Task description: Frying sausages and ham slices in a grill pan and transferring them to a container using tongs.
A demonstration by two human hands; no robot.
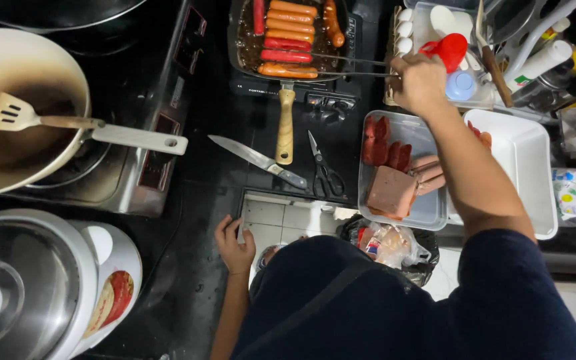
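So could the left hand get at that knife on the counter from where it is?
Probably yes. The left hand rests on the counter edge, empty, and the knife lies just beyond it with bare dark counter between; only the scissors lie nearby.

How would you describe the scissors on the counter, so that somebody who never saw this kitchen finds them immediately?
Start from the square dark pan of sausages at the top middle and follow its wooden handle down to the black counter. The scissors lie just right of that handle, closed, tips pointing up. Unlike the single-bladed kitchen knife left of the handle, they have two dark finger loops.
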